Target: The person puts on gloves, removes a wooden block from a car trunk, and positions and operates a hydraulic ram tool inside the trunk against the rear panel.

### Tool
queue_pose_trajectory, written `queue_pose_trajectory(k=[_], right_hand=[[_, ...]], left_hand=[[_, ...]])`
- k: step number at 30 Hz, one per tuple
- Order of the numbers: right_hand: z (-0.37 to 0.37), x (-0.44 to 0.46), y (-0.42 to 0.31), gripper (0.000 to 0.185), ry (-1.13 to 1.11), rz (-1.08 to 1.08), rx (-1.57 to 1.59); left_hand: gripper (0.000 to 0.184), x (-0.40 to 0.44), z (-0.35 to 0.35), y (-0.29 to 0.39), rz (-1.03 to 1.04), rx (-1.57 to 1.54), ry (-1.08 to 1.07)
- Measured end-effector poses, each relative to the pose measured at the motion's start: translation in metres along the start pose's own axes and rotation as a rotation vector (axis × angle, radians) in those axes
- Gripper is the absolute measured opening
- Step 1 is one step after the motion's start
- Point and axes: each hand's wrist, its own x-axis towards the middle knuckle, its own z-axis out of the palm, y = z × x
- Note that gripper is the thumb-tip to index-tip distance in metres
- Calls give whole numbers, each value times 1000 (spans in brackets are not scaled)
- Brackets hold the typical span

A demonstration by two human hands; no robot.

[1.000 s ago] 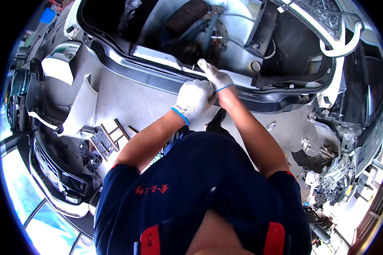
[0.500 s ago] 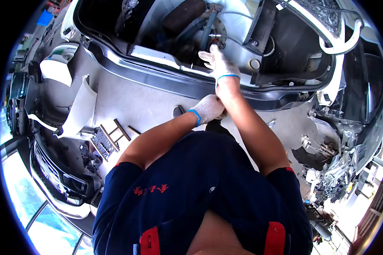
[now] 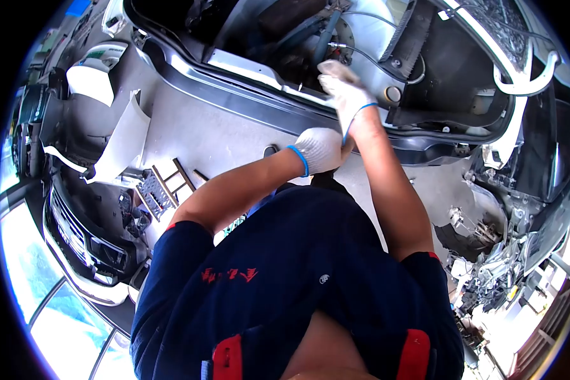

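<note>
White knitted work gloves with blue cuff edges cover both hands. My left hand (image 3: 321, 151) is closed at my right wrist. Its fingertips pinch the cuff (image 3: 346, 134) of the right glove, and the blue edge is drawn down towards them. My right hand (image 3: 347, 88) is raised over the rear edge of an open car trunk (image 3: 285, 85). Its fingers are stretched out, somewhat blurred, and hold nothing I can see. Past the fingertips, inside the trunk, lie a grey-blue tube-shaped part (image 3: 326, 44) and a thin black hose (image 3: 367, 57).
A dark bumper strip (image 3: 234, 117) runs across in front of me. White body panels (image 3: 123, 139) and a removed front bumper (image 3: 76, 247) lie on the left. A small wooden-topped stool (image 3: 164, 187) stands nearby. Stripped car parts (image 3: 481, 272) pile up at the right.
Both hands have shifted to the right and the left one slightly upward. My left fingers have moved up to the right glove's cuff, which now looks stretched.
</note>
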Motion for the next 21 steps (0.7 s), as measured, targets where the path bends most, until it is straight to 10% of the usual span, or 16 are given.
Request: queue_pose_trajectory(k=[4, 12, 21], right_hand=[[-32, 15, 6, 40, 22, -78, 29], [-26, 2, 35, 108, -364, 848, -157], [-23, 4, 61, 93, 23, 446, -1617]], left_hand=[[55, -4, -29, 25, 150, 49, -26], [50, -4, -15, 9, 251, 199, 77], [41, -19, -25, -12, -297, -271, 278]])
